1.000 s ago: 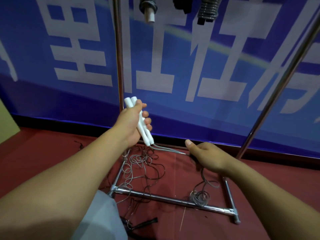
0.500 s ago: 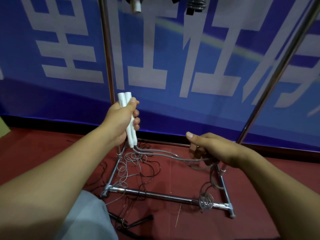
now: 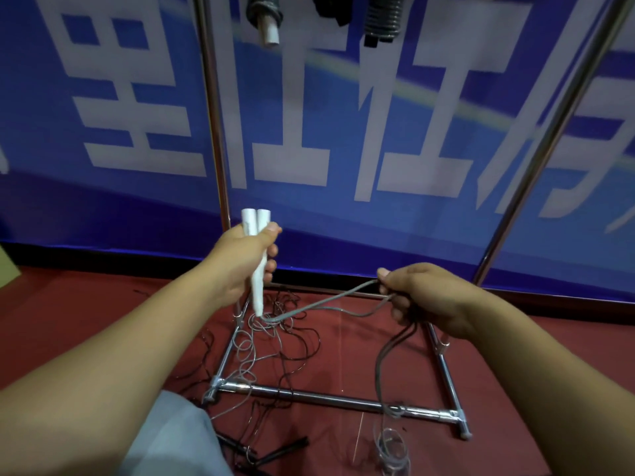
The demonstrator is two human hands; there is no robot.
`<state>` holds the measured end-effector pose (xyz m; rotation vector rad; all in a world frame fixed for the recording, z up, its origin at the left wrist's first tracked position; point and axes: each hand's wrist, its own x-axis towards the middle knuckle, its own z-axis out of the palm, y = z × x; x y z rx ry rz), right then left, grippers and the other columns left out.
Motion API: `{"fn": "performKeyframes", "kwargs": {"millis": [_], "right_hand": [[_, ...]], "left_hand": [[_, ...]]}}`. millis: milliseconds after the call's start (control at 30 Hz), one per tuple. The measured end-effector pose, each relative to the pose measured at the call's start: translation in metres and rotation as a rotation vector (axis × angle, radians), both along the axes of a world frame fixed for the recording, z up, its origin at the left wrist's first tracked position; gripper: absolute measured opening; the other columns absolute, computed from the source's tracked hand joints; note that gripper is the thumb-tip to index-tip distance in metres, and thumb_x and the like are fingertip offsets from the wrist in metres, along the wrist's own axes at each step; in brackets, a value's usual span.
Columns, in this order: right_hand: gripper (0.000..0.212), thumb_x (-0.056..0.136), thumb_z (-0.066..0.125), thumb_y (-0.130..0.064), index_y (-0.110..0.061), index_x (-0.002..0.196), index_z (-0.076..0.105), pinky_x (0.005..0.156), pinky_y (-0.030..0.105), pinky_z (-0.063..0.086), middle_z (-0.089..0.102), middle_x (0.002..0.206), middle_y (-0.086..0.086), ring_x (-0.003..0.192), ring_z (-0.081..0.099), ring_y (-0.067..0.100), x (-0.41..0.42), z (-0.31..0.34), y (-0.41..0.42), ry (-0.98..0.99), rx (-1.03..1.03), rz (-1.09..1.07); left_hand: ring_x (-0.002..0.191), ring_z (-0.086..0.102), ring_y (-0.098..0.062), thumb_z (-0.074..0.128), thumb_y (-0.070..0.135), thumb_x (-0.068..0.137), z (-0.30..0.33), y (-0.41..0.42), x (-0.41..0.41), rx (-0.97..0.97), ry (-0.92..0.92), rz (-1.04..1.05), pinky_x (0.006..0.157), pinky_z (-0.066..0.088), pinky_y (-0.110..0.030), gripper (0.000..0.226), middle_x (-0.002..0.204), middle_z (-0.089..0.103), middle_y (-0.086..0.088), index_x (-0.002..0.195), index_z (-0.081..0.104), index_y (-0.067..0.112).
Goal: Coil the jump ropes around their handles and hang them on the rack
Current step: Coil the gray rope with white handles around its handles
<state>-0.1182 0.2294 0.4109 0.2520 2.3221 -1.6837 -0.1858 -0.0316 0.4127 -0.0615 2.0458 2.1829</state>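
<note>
While my left hand grips both white handles upright, side by side, my right hand pinches the grey cord just off their lower ends.

Grip first: L fingers curl round the pair w/ thumb on top; R thumb and forefinger nip the doubled cord, other fingers curled over the strands that drop toward the floor. Cord runs from the handle bottoms across to R, then hangs down to the rack base, where it crosses the chrome bar. To wrap well I'd keep the handles pressed together, hold light tension w/ R, and lay turns snug from the bottom up. Risk as I judge it: slack snagging on the bar or the loose dark cords tangled on the red floor. Wound ropes hang up top already.
</note>
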Motion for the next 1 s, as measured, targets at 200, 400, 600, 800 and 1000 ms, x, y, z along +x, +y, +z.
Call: {"fn": "performKeyframes", "kwargs": {"millis": [200, 400, 600, 800, 1000], "right_hand": [[0.035, 0.099, 0.056, -0.040, -0.010, 0.088, 0.072, 0.058, 0.024, 0.035, 0.050, 0.063, -0.003, 0.054, 0.043, 0.008, 0.009, 0.009, -0.021, 0.216, 0.136, -0.051], [0.027, 0.096, 0.044, -0.056, -0.038, 0.097, 0.063, 0.063, 0.020, 0.047, 0.066, 0.069, -0.006, 0.065, 0.059, 0.004, 0.032, 0.022, -0.038, 0.528, 0.616, 0.056], [0.042, 0.098, 0.034, -0.059, -0.029, 0.088, 0.062, 0.062, 0.028, 0.048, 0.064, 0.072, -0.008, 0.067, 0.059, 0.006, 0.033, 0.021, -0.047, 0.520, 0.716, 0.264], [0.032, 0.100, 0.043, -0.049, -0.028, 0.088, 0.063, 0.056, 0.022, 0.043, 0.065, 0.074, -0.006, 0.063, 0.057, 0.004, 0.027, 0.021, -0.047, 0.488, 0.669, 0.198], [0.046, 0.099, 0.047, -0.050, -0.012, 0.084, 0.068, 0.055, 0.025, 0.039, 0.058, 0.058, -0.007, 0.051, 0.047, 0.006, 0.019, 0.018, -0.037, 0.404, 0.438, 0.040]], "left_hand": [[0.057, 0.054, -0.014, 0.058, 0.029, 0.100, 0.003, 0.014, 0.021, -0.202, 0.036, -0.310, 0.052, 0.048, -0.028, 0.022, 0.075, 0.058, -0.002, 0.112, 0.065, 0.011], [0.067, 0.062, -0.019, 0.061, 0.033, 0.098, 0.000, 0.020, 0.034, -0.432, 0.052, -0.791, 0.060, 0.055, -0.029, 0.043, 0.083, 0.065, -0.011, 0.109, 0.060, -0.009], [0.073, 0.061, -0.024, 0.061, 0.032, 0.099, 0.003, 0.029, 0.043, -0.463, 0.031, -0.966, 0.062, 0.055, -0.027, 0.028, 0.088, 0.067, -0.013, 0.097, 0.062, 0.004], [0.070, 0.066, -0.018, 0.067, 0.030, 0.094, 0.003, 0.024, 0.039, -0.403, -0.028, -0.890, 0.067, 0.057, -0.029, 0.029, 0.075, 0.067, -0.003, 0.102, 0.062, 0.003], [0.065, 0.061, -0.017, 0.063, 0.035, 0.094, 0.006, 0.021, 0.040, -0.331, -0.045, -0.884, 0.065, 0.055, -0.027, 0.030, 0.077, 0.066, -0.005, 0.111, 0.064, 0.010]]}}
